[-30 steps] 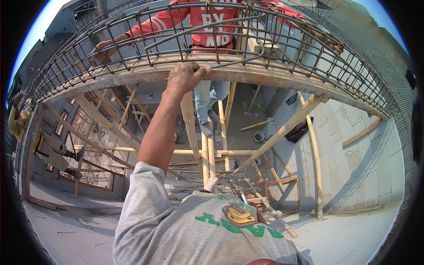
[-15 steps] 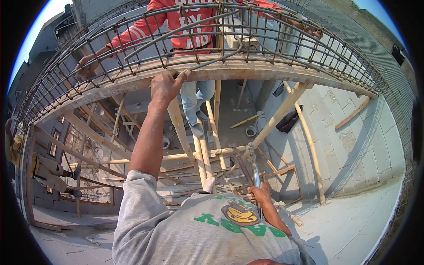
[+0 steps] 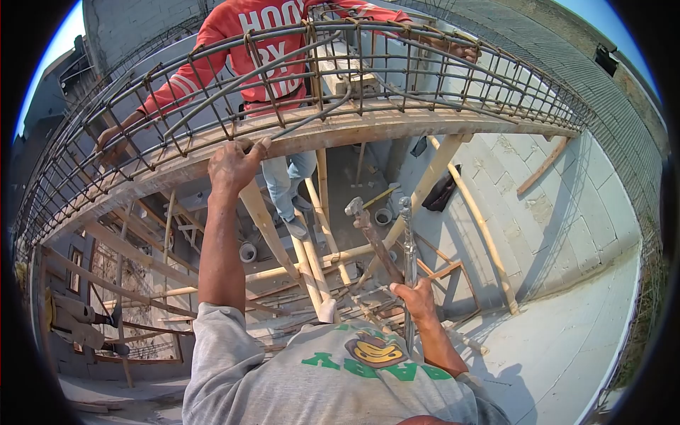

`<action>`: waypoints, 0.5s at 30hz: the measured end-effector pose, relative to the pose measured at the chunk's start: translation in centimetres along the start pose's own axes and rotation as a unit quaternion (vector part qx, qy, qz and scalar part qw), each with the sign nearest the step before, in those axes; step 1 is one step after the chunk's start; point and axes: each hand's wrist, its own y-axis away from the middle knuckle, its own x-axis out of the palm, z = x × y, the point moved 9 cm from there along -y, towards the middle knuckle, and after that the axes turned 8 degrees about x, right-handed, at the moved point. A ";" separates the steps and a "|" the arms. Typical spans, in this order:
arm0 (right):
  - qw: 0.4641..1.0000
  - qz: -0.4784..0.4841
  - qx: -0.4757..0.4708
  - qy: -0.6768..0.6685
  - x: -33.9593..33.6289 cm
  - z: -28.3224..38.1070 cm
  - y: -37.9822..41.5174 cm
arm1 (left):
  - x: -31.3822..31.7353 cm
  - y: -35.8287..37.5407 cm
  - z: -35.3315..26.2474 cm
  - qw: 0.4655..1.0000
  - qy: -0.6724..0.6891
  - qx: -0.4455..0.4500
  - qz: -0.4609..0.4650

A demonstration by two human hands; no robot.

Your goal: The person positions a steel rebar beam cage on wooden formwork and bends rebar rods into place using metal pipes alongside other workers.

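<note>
My left hand is closed over the near edge of a long wooden board under a rebar cage. A bent rebar end lies close to its thumb. Lower right, my right hand is wrapped round a hammer, whose worn handle slants up to the left. A shiny metal bar stands almost upright in or against the same hand; its lower part passes in front of my grey shirt.
Across the cage, a co-worker in a red top has both hands at the rebar. Slanting bamboo props and poles stand below. A block wall rises at right. Another person's legs show at lower left.
My right hand has lifted the hammer and metal bar higher, the hammer head now farther up and left. My left hand stays on the board while the whole view has shifted.
</note>
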 end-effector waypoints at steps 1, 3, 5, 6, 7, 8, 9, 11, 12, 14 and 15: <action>1.000 -0.009 0.007 0.012 -0.3 0.8 0.8 | -0.1 0.1 -0.2 1.000 -0.002 0.002 -0.001; 0.998 -0.034 -0.034 -0.032 -1.6 2.7 2.3 | 0.3 -0.3 0.3 0.999 -0.015 0.023 -0.018; 0.994 -0.061 -0.052 -0.076 -3.2 2.8 2.8 | 0.7 -0.5 0.4 0.999 -0.010 0.027 -0.021; 0.994 -0.079 0.017 -0.067 -4.1 3.6 4.2 | 0.3 -0.2 0.0 1.000 0.001 0.020 -0.014; 0.991 -0.097 0.004 -0.089 -4.9 3.7 4.7 | 0.2 0.0 0.0 1.000 0.012 0.010 -0.007; 0.987 -0.114 -0.011 -0.110 -5.9 3.9 5.0 | 0.4 -0.1 0.2 1.000 0.007 0.020 -0.017; 0.983 -0.130 -0.027 -0.131 -6.9 4.0 5.2 | 0.3 0.0 0.3 0.999 0.007 0.023 -0.021; 0.968 -0.136 -0.057 -0.205 -8.6 3.6 5.3 | 0.0 0.1 0.0 0.999 0.006 0.028 -0.032; 0.958 -0.138 -0.071 -0.243 -9.2 3.5 5.4 | -0.1 0.0 -0.2 0.999 -0.006 0.032 -0.034; 0.950 -0.146 -0.081 -0.263 -10.0 3.6 6.2 | -0.4 0.2 -0.4 0.998 -0.032 0.039 -0.033; 0.946 -0.151 -0.090 -0.274 -10.2 3.9 6.4 | -0.3 -0.1 -0.2 0.999 -0.025 0.036 -0.022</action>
